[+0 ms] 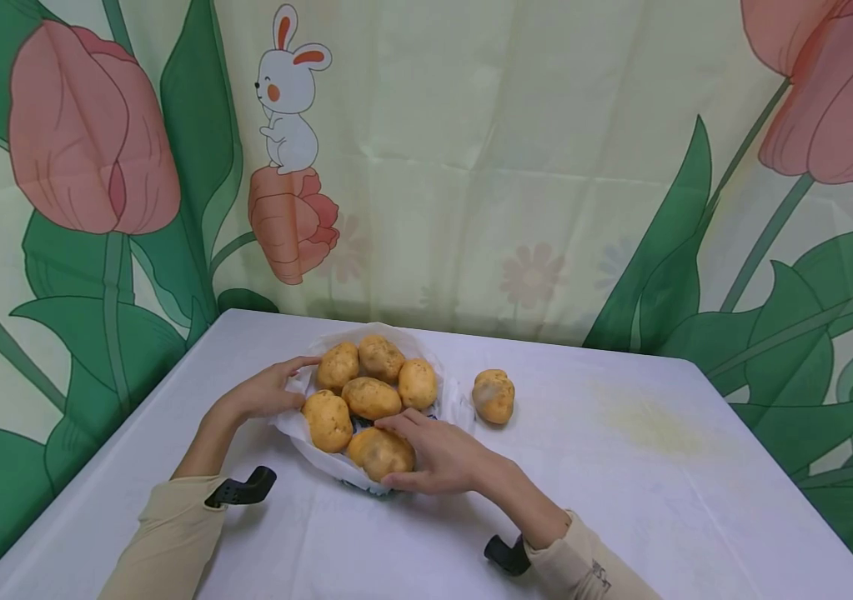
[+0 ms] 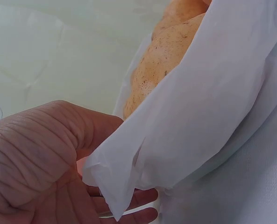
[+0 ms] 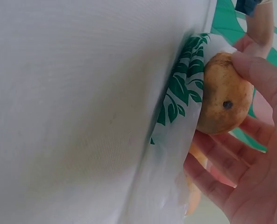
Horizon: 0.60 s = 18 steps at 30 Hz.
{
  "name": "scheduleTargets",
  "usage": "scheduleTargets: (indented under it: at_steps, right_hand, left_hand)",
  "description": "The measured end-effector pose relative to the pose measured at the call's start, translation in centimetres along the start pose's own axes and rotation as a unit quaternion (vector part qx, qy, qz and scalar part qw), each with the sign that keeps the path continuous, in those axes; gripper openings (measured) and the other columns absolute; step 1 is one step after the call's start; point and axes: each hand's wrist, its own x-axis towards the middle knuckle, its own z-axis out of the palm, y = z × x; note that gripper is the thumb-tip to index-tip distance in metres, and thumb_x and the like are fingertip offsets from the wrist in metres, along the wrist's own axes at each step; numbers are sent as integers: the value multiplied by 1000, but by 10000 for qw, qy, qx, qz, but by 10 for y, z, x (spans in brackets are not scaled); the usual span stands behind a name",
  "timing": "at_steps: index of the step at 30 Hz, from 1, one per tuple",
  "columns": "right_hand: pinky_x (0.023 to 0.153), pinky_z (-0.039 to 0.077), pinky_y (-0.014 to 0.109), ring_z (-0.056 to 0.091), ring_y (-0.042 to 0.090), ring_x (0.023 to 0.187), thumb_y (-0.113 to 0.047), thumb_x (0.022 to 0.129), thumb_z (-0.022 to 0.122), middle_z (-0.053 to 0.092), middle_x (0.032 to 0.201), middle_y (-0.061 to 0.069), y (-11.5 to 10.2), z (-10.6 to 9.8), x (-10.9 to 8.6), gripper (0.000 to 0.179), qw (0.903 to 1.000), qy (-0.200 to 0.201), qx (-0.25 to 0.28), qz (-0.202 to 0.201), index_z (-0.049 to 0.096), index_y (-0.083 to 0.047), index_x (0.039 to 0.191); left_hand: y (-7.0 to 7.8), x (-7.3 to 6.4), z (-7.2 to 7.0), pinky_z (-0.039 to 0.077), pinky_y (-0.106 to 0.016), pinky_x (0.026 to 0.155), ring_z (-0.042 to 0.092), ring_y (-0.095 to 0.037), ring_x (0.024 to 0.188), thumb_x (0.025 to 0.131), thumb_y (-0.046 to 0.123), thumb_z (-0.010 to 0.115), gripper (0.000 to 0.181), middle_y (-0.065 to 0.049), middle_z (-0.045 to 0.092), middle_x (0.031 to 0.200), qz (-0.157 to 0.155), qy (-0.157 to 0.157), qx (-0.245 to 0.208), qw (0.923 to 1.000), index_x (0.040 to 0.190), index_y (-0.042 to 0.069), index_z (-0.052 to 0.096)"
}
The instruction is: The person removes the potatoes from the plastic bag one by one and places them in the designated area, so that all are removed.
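Observation:
Several potatoes [image 1: 371, 398] lie in a spread-open white plastic bag [image 1: 328, 461] with green leaf print, on the table. At the bag's left side, my left hand [image 1: 267, 393] holds the rim; in the left wrist view the thumb goes behind the bag's edge [image 2: 115, 172] and the fingers show below it. My right hand [image 1: 441, 454] grips the nearest potato [image 1: 383, 455] at the front right of the bag. The right wrist view shows the thumb on one side of this potato [image 3: 227, 95], which has a dark spot, and the fingers on the other.
One more potato [image 1: 494, 397] sits on the white-covered table [image 1: 591, 500], to the right of the bag. Behind the table hangs a curtain [image 1: 441, 167] printed with tulips and a rabbit. Black wrist mounts [image 1: 242, 487] stick out from both sleeves.

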Motion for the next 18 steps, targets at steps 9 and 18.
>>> scheduleTargets:
  at_steps: [9, 18]
  right_hand:
    - [94, 55, 39, 62, 14, 114, -55, 93, 69, 55, 138, -3, 0, -5, -11, 70, 9995, 296, 71, 116, 46, -23, 151]
    - [92, 54, 36, 61, 12, 111, -59, 89, 70, 56, 135, -7, 6, -14, -25, 72, 9955, 859, 267, 313, 49, -24, 148]
  left_hand:
    - [-1, 1, 0, 53, -56, 100, 40, -51, 136, 89, 5, 63, 75, -35, 31, 158, 39, -12, -17, 10000, 158, 6, 34]
    - [0, 1, 0, 48, -60, 103, 38, -51, 138, 89, 6, 63, 74, -35, 30, 158, -23, -10, -15, 10000, 158, 6, 34]
